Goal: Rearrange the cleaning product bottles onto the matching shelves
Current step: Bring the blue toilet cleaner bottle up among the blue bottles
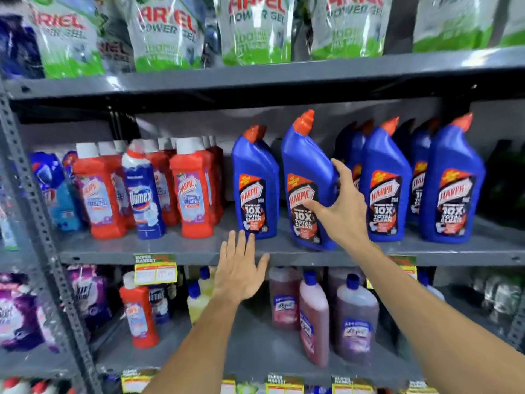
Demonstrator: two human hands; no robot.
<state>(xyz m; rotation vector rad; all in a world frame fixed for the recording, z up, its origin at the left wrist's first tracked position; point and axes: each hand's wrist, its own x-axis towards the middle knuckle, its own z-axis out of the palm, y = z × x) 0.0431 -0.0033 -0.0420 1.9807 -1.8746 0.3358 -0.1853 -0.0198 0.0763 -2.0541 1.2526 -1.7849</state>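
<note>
A blue Harpic bottle point(306, 166) with a red cap leans tilted on the middle shelf point(170, 248). My right hand point(341, 209) is wrapped around its right side, thumb on the label. Left of it, another blue Harpic bottle point(255, 180) stands upright. My left hand point(241, 271) is flat and spread, fingers resting at the shelf's front edge just below that upright bottle, holding nothing. More blue Harpic bottles point(451, 183) stand to the right. Red Harpic bottles point(193, 191) and a blue Domex bottle point(143, 194) stand to the left.
Ariel Power Gel pouches point(167, 32) fill the top shelf. On the lower shelf stand a red bottle point(139, 314), yellow bottles point(197, 300), pink and purple Lizol bottles point(355, 317) and purple Surf pouches point(17, 311). A perforated grey upright point(37, 211) frames the left side.
</note>
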